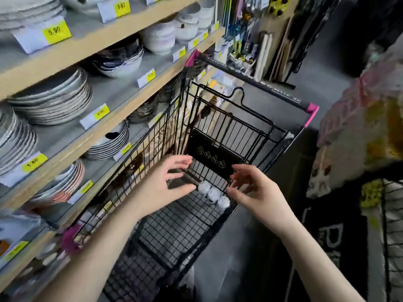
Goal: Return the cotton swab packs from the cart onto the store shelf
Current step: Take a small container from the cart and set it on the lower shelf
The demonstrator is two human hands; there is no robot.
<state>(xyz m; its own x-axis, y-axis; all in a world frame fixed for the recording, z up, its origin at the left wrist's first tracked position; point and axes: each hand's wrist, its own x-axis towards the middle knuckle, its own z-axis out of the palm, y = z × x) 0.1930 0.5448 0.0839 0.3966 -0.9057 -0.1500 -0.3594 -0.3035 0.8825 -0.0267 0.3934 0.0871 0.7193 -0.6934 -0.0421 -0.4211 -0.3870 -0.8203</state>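
In the cart (174,225), three cotton swab packs (214,194) show round ends upward.

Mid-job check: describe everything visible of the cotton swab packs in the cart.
The cotton swab packs show as three small round white bundles, seemingly in clear wrap, though blurred. They lie side by side in a slanting row on the black wire floor of the cart, at the foot of its wire flap. The left hand and right hand flank them with fingers spread. Neither grips them, and contact cannot be judged.
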